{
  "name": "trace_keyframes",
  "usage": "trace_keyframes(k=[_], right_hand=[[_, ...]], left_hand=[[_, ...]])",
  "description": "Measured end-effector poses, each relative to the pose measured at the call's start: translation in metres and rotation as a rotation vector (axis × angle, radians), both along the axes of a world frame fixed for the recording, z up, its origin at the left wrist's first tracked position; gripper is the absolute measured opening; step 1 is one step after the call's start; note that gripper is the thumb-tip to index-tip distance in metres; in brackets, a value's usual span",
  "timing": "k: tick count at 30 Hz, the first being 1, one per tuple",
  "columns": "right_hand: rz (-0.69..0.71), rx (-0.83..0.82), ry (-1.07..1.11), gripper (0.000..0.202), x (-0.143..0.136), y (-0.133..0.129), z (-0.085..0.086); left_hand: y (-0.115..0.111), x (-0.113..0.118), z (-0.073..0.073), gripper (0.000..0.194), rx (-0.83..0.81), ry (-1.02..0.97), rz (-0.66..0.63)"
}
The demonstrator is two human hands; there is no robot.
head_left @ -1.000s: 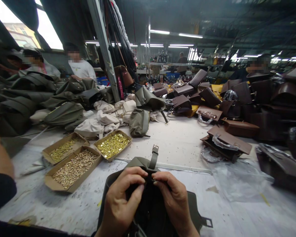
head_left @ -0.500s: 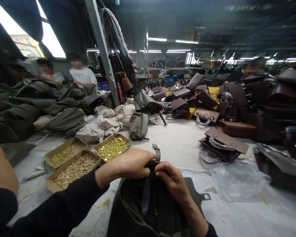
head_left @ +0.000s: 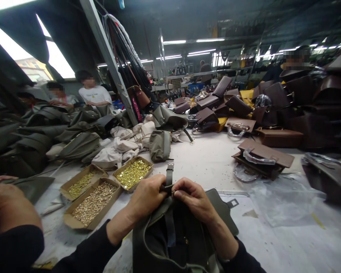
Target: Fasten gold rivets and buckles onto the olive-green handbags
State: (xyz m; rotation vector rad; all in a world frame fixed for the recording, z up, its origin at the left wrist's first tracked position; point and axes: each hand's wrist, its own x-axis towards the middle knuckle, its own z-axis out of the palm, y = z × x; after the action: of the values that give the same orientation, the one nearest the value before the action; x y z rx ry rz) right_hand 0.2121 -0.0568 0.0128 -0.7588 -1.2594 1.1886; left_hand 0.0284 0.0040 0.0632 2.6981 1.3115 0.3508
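Note:
A dark olive bag (head_left: 143, 242) stands upright before me with its mouth open and its dark lining showing. My left hand (head_left: 149, 195) is closed on the bag's top edge at the base of a short buckle strap (head_left: 169, 175), which sticks up past the fingers. My right hand (head_left: 195, 199) pinches a small shiny metal piece against that same edge, fingertips nearly meeting the left ones; its exact kind is too small to tell. Right of the bag, a flap with a metal loop (head_left: 233, 203) lies spread out.
Cardboard trays hold gold studs (head_left: 132, 173), copper-coloured studs (head_left: 95, 203) and more gold pieces (head_left: 81, 184). At left, another person's hand (head_left: 11, 203) rests near olive material. Brown handbags (head_left: 263, 157), clear plastic (head_left: 287, 201), olive bags (head_left: 79, 146) and pale cloth pieces (head_left: 108, 155) surround the work spot.
Both my hands and the bag's edge have shifted slightly left in view, still gripping together. The buckle strap now stands straighter. The other person's hand at left shows more fully.

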Motion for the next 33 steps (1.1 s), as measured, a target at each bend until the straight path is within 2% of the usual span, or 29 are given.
trace_keyframes(k=[2, 5, 10, 13, 15, 17, 20, 24, 29, 33], right_hand=[[-0.007, 0.018, -0.022, 0.023, -0.003, -0.002, 0.001], [-0.024, 0.047, -0.07, 0.024, -0.006, -0.005, 0.002], [-0.072, 0.047, -0.047, 0.029, -0.003, -0.006, -0.002], [-0.085, 0.043, 0.043, 0.026, 0.002, -0.006, -0.006], [-0.078, 0.066, 0.087, 0.021, 0.003, -0.005, -0.007], [-0.084, 0.112, 0.064, 0.018, 0.002, -0.005, -0.008], [-0.128, 0.18, -0.076, 0.02, -0.003, -0.006, -0.009], [-0.188, 0.235, -0.249, 0.019, -0.011, -0.008, -0.013], [-0.198, 0.276, -0.355, 0.013, -0.016, -0.009, -0.018], [-0.193, 0.272, -0.375, 0.007, -0.023, -0.008, -0.019]], left_hand=[[-0.002, -0.007, -0.007, 0.01, 0.057, -0.034, -0.038], [-0.001, -0.016, -0.011, 0.007, 0.103, -0.116, -0.198], [0.008, -0.021, -0.007, 0.018, 0.075, -0.152, -0.4], [0.009, -0.018, -0.005, 0.02, 0.04, -0.134, -0.456], [0.008, -0.015, -0.004, 0.018, 0.019, -0.122, -0.404], [0.005, -0.011, -0.002, 0.027, -0.016, -0.136, -0.3], [0.0, -0.008, 0.0, 0.037, -0.11, -0.179, -0.176], [-0.001, -0.006, 0.002, 0.038, -0.196, -0.229, -0.059], [-0.002, -0.012, -0.005, 0.043, -0.304, -0.359, 0.066], [-0.015, -0.018, -0.014, 0.043, -0.361, -0.467, 0.161]])
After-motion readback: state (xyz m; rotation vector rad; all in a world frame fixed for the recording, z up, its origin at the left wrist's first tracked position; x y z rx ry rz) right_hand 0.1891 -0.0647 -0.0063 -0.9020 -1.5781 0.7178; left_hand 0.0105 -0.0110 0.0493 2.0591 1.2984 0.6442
